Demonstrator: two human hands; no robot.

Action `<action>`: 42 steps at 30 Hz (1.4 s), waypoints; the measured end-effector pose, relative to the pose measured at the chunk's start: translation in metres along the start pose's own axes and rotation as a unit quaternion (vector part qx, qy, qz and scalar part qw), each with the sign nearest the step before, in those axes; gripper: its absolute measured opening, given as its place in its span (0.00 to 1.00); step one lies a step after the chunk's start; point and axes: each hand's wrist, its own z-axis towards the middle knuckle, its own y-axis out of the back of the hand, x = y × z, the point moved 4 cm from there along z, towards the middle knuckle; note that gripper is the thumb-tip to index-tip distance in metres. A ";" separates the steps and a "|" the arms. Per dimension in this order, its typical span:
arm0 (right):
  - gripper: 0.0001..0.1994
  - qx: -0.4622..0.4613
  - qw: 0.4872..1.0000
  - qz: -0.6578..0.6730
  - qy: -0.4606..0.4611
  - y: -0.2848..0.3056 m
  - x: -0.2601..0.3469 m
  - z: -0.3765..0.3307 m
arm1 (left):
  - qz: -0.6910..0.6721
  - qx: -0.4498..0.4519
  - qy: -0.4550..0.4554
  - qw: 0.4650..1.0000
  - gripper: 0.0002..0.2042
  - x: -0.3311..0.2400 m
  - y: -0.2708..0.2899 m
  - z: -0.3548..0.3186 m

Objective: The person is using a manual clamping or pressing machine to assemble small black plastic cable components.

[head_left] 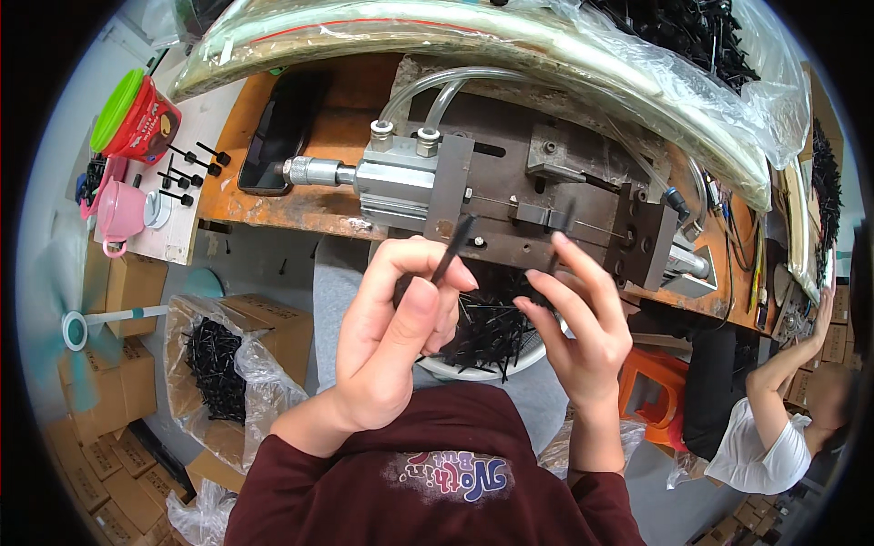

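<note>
I see the left hand (393, 323) pinching one rod (452, 251), fingers nearly closed — the right hand (583, 328) likewise a blurred rod (569, 217) — and the machine (537, 216) at one o'clock.

Dk maroon top (437, 419), multicol. print (452, 475)

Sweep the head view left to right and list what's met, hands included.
Red tub, dark phone, left hand pinching a black rod, right hand, orange stool, co-worker's white shirt.
</note>
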 end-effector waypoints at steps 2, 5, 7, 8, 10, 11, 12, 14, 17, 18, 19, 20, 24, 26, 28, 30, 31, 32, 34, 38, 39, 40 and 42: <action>0.14 0.019 0.999 -0.027 0.013 -0.005 0.000 0.003 | -0.005 -0.007 -0.002 1.000 0.13 0.001 -0.001 0.000; 0.13 0.027 0.995 -0.090 0.018 -0.010 0.005 0.007 | -0.017 -0.012 0.002 1.000 0.12 0.000 -0.004 0.002; 0.14 0.034 0.996 -0.078 0.010 -0.008 0.004 0.009 | -0.024 0.001 0.008 1.000 0.11 -0.002 -0.005 0.002; 0.14 0.038 0.997 -0.072 0.006 -0.008 0.003 0.009 | -0.013 0.000 0.002 1.000 0.11 -0.002 -0.005 0.003; 0.15 0.021 0.997 -0.075 0.015 -0.009 -0.001 0.007 | 0.007 -0.005 -0.011 1.000 0.12 -0.002 -0.007 0.004; 0.16 0.012 0.997 -0.077 0.019 -0.010 -0.002 0.007 | 0.020 -0.003 -0.016 1.000 0.12 -0.001 -0.006 0.005; 0.16 0.009 0.997 -0.069 0.018 -0.010 -0.003 0.007 | 0.033 -0.002 -0.021 0.999 0.13 -0.001 -0.005 0.005; 0.17 0.002 0.999 -0.051 0.017 -0.009 -0.005 0.008 | 0.064 0.002 -0.032 0.997 0.13 0.001 -0.003 0.006; 0.18 0.004 0.998 -0.051 0.019 -0.009 -0.006 0.009 | 0.098 -0.011 -0.022 0.995 0.14 0.001 -0.004 0.006; 0.18 0.006 0.998 -0.053 0.016 -0.009 -0.006 0.009 | 0.098 -0.031 0.002 0.995 0.14 -0.001 -0.007 0.006; 0.17 0.008 0.998 -0.054 0.014 -0.009 -0.006 0.008 | 0.098 -0.050 0.026 0.994 0.14 -0.002 -0.009 0.006; 0.17 0.011 0.998 -0.055 0.012 -0.009 -0.006 0.008 | 0.089 -0.046 0.031 0.994 0.14 -0.001 -0.009 0.006; 0.17 0.012 0.998 -0.055 0.011 -0.009 -0.007 0.007 | 0.029 -0.014 0.042 0.999 0.13 0.005 -0.007 0.005; 0.17 0.014 0.998 -0.055 0.011 -0.008 -0.006 0.007 | 0.008 -0.002 0.039 0.999 0.13 0.006 -0.007 0.004; 0.17 0.019 0.998 -0.065 0.008 -0.008 -0.006 0.007 | 0.009 0.002 0.034 0.999 0.13 0.005 -0.007 0.004; 0.18 0.023 0.997 -0.072 0.009 -0.006 -0.004 0.008 | 0.029 0.001 0.025 0.999 0.13 0.006 -0.008 0.003; 0.18 0.026 0.997 -0.075 0.011 -0.004 -0.002 0.009 | 0.040 0.000 0.020 0.999 0.13 0.006 -0.009 0.003; 0.19 0.028 0.997 -0.077 0.012 -0.002 0.002 0.011 | 0.060 -0.002 0.021 0.998 0.13 0.006 -0.012 0.004; 0.20 -0.010 1.000 0.003 0.024 0.008 0.016 0.009 | 0.098 -0.011 0.022 0.995 0.13 0.007 -0.020 0.005; 0.20 -0.020 0.993 0.046 0.105 0.025 0.049 -0.001 | 0.051 0.019 0.081 0.995 0.12 0.024 -0.027 0.000; 0.20 -0.014 0.991 0.054 0.119 0.023 0.047 -0.002 | 0.011 0.023 0.140 0.990 0.13 0.027 -0.031 -0.003; 0.21 -0.012 0.992 0.048 0.117 0.022 0.046 -0.003 | 0.012 0.020 0.112 0.993 0.13 0.028 -0.037 -0.003; 0.21 -0.007 0.993 0.037 0.114 0.022 0.045 -0.005 | 0.031 0.043 0.108 0.993 0.14 0.033 -0.036 0.001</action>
